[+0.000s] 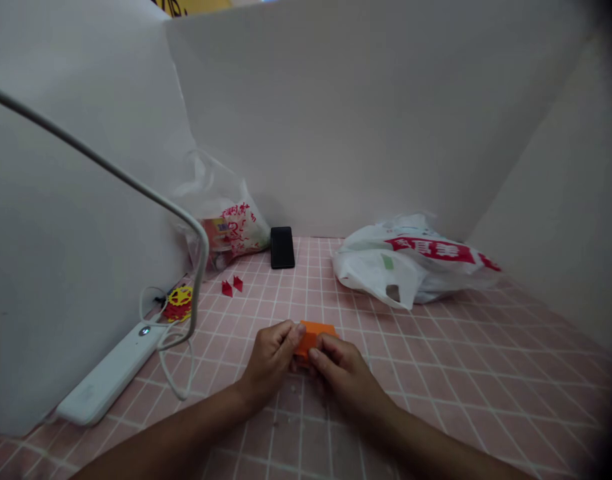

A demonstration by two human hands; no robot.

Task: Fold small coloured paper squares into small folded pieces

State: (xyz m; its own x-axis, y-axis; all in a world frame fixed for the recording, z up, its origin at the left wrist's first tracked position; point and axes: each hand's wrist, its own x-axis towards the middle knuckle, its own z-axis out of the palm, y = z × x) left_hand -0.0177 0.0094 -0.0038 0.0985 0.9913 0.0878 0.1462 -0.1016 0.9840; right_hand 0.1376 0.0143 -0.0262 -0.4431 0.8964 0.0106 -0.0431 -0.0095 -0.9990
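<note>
Both of my hands meet over the pink gridded tabletop (436, 373) near its front middle. Between them is a small orange folded paper (313, 335). My left hand (271, 360) pinches its left edge with thumb and fingers. My right hand (343, 373) grips its right and lower part, fingers curled over it. The lower half of the paper is hidden behind my fingers.
A black phone (282, 247) lies at the back. A white plastic bag with red print (411, 263) sits back right, a clear bag with packets (226, 227) back left. Two small red paper pieces (232, 286), a red-yellow paper cutting (179, 303), and a white lamp base (109, 373) with bent arm are on the left.
</note>
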